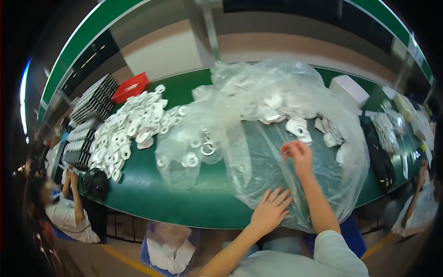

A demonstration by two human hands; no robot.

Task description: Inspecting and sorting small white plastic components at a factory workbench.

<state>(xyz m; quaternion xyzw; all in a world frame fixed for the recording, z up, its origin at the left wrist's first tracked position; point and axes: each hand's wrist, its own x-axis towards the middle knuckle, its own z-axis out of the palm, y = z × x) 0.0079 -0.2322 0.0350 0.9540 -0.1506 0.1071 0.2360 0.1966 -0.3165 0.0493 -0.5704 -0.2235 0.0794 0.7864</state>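
A large clear plastic bag [251, 161] lies spread on the green table, its far part bunched over a heap of white ring-shaped parts [272, 99]. My left hand [272, 210] rests on the near side of the bag, fingers stretched out and holding nothing. Farther in, my right hand [299, 156] is over the bag with its fingers loosely bent and apart; I see nothing in it. Just beyond its fingers is a white part with a round hole [299, 128]. More white pieces [331, 136] lie to the right of that part.
A smaller clear bag [180, 173] with a few white rings lies left. Beyond it is a big pile of white parts [134, 120], then stacked trays [94, 99] and a red box [130, 87]. A white box [349, 91] stands far right. People sit at both table ends.
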